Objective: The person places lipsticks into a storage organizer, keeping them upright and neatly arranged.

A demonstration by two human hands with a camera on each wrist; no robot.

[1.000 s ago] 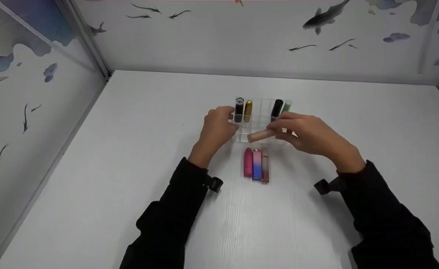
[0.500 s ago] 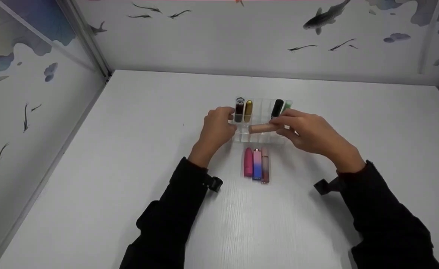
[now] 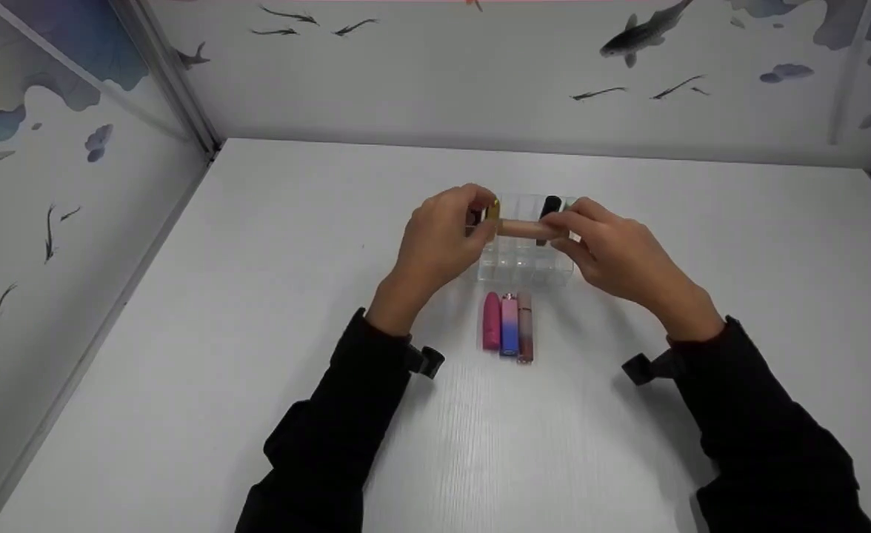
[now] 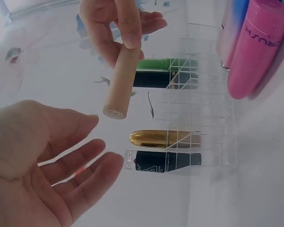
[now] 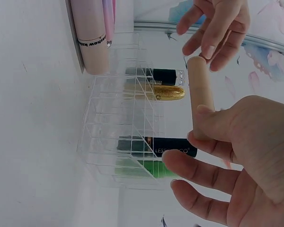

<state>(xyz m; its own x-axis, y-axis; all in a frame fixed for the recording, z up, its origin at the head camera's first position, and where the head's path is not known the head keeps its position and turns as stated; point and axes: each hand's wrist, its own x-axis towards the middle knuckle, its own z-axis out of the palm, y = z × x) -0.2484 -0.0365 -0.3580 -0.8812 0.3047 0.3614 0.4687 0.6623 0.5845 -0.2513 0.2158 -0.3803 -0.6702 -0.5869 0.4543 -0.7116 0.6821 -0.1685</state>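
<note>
My right hand pinches a beige lipstick tube between thumb and fingers, holding it level above a clear compartment organizer. My left hand is near the tube's free end, its fingers parted and loosely bent; in the left wrist view a gap shows between them and the tube. Upright in the organizer's back row are a dark tube with a clear cap, a gold lipstick, a black tube and a green tube. The left hand partly covers the dark and gold ones in the head view.
In front of the organizer, side by side on the white table, lie a bright pink tube, a pink-to-blue tube and a mauve tube. Printed white panels stand along the back and left.
The right hand has raised the beige tube away from me and brought it level. My left hand has moved from the organizer's left side up and right, toward the tube's end.
</note>
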